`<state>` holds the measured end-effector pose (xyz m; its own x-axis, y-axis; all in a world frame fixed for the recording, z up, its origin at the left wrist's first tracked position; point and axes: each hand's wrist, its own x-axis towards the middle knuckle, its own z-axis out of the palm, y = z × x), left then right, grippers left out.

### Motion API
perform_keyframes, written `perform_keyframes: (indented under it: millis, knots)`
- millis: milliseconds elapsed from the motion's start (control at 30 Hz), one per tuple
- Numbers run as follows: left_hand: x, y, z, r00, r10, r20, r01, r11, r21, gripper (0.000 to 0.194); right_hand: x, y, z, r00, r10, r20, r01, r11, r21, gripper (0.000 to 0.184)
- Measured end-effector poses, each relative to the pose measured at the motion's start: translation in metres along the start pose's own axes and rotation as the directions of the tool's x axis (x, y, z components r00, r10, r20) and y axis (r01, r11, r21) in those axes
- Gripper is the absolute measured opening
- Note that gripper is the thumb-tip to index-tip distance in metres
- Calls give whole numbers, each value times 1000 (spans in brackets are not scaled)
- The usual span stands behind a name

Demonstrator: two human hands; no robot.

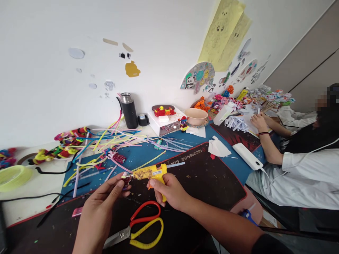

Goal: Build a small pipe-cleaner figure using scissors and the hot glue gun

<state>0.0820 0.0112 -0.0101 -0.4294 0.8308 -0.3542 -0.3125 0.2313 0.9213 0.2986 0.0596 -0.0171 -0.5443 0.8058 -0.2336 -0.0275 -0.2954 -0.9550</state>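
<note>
My right hand (169,192) is wrapped round the handle of a yellow glue gun (148,173), and a clear glue stick (176,164) pokes out of its back end. In my left hand (106,195), a small dark red craft figure (126,180) is pinched between thumb and fingers. The gun's metal nozzle points left and meets the top of the figure; whether it touches cannot be made out. Just below my hands, scissors (143,225) with one red and one yellow handle lie on the black mat (201,190).
Coloured pipe cleaners (113,139) spread over the blue mat behind my hands. A black thermos (128,111), a beige bowl (196,116) and a white power bank (247,156) stand or lie farther off. On the right, another person's hands (261,123) work over paper.
</note>
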Motion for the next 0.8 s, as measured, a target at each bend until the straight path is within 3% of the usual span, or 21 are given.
perform_keyframes:
  millis: [433,800]
  knots:
    - [0,2,2,1000,21,-21,-22,998,-54,58,-3,-4,-9,999,33,-41,-33,999,2,69]
    - [-3,6,7,1000,18,2,-18,988,-153,46,-7,11,-41,968,248,40,-244,965,-93,61]
